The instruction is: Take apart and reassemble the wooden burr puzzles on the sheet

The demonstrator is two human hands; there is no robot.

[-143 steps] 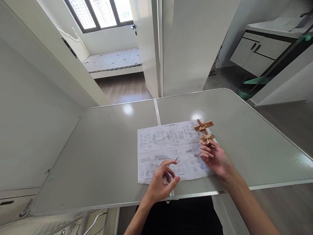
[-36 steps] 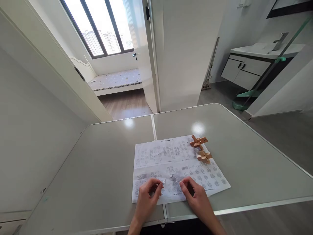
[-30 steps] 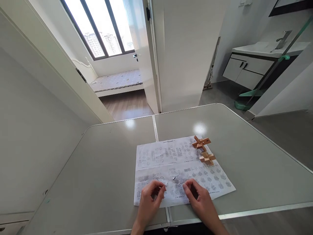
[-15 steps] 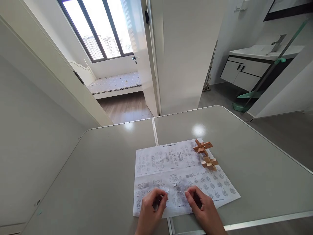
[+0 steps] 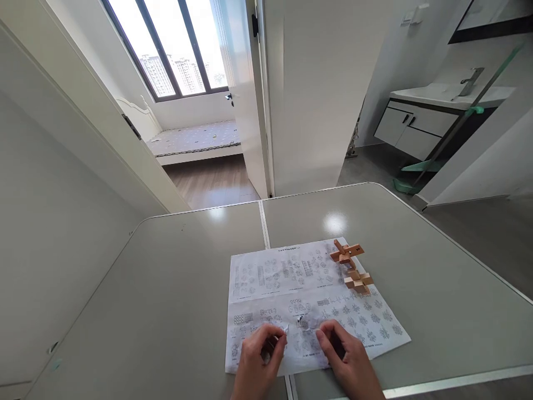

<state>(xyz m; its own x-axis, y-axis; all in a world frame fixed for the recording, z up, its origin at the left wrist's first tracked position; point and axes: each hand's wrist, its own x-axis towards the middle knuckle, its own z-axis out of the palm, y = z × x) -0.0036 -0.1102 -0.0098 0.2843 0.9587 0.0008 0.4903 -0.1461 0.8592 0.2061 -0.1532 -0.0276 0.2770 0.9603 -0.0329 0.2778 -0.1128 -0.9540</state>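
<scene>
A creased paper sheet (image 5: 266, 305) printed with small diagrams lies on the table under both hands. My left hand (image 5: 259, 355) is pinched closed above its lower edge, and a tiny whitish scrap shows at the fingertips. My right hand (image 5: 347, 353) is also closed in a pinch, a short way to the right; what its fingertips hold, if anything, is too small to name. Between the hands the paper looks wrinkled, with a small dark mark. On the sheet's right edge sit a reddish-brown interlocking wooden puzzle (image 5: 346, 253) and a paler wooden puzzle (image 5: 358, 281).
The grey-green table (image 5: 183, 300) has a metal seam down its middle and a pale rim. Beyond it are an open door (image 5: 245, 111), a bed (image 5: 195, 139) and a washbasin cabinet (image 5: 416, 122). A green-and-grey broom or dustpan (image 5: 410, 185) leans at the right.
The view has shifted slightly. Both hands keep nearly the same pinched pose over the sheet, and the wooden puzzles stay in place.
</scene>
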